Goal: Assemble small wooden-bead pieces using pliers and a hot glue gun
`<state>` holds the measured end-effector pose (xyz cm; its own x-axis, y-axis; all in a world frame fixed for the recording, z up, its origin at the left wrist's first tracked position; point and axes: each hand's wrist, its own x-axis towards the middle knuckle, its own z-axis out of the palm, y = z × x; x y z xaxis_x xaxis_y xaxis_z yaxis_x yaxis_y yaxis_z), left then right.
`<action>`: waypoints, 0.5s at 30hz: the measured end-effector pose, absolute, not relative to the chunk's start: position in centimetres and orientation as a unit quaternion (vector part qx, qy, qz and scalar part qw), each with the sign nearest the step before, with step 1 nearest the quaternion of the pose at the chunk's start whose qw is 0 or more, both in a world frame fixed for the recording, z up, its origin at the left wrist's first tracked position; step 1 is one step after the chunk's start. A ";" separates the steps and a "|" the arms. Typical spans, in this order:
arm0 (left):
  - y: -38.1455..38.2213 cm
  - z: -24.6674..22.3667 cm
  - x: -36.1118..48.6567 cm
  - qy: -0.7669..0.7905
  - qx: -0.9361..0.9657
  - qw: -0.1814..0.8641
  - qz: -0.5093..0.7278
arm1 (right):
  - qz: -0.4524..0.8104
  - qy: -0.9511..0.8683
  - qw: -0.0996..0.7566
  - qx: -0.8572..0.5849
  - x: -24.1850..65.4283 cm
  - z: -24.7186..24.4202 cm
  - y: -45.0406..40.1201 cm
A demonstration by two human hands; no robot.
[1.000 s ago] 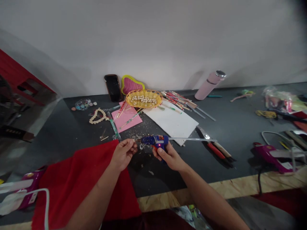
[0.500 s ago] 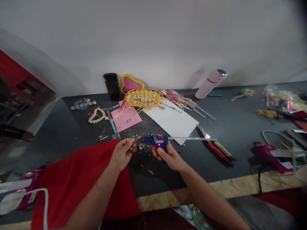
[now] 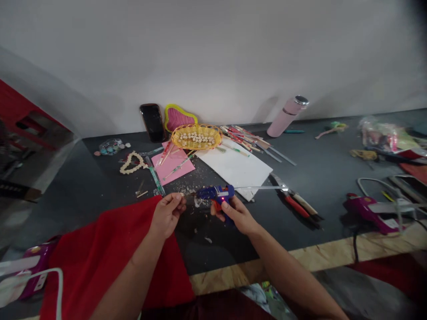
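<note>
My right hand point(image 3: 235, 213) is wrapped around the handle of a blue hot glue gun point(image 3: 215, 193) with a lit red light. A long clear glue stick point(image 3: 258, 187) sticks out of its back end. The nozzle points left, toward my left hand point(image 3: 169, 213), whose thumb and fingers are pinched on a small pale piece point(image 3: 182, 194), partly hidden by the fingertips. Strings of dried glue and crumbs lie under the nozzle. Behind, a yellow wicker basket point(image 3: 176, 143) holds several small pale pieces. A triangular frame of similar pieces point(image 3: 128, 170) lies to the left.
A red cloth point(image 3: 110, 249) lies under my left forearm. Pink paper point(image 3: 187, 168), a white board point(image 3: 240, 171) and wrapped chopsticks point(image 3: 240, 135) lie ahead. Pliers point(image 3: 296, 202) rest at right. A phone point(image 3: 152, 122) leans on the wall; a pink bottle point(image 3: 285, 118) stands nearby.
The camera view has shifted slightly. My left fingertips are a little farther from the glue gun's nozzle; both hands keep their grips.
</note>
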<state>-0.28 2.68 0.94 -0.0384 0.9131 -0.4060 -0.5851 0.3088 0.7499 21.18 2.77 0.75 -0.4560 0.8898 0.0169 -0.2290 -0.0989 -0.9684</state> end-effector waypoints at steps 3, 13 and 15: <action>2.6 1.0 -0.2 0.457 0.181 0.674 0.552 | 0.650 -0.501 0.431 -0.374 22.3 1.2 3.6; 2.7 0.0 -0.4 0.435 0.195 0.687 0.549 | 0.596 -0.368 0.469 -0.538 28.8 0.9 8.1; 2.7 -0.2 -0.5 0.428 0.199 0.688 0.552 | 0.587 -0.376 0.451 -0.557 29.5 0.4 8.8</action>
<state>-0.46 2.75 -0.17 0.0248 0.9294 -0.3683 -0.5884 0.3114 0.7462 29.51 8.82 0.44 0.0275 0.9485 -0.3155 -0.1106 -0.3108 -0.9440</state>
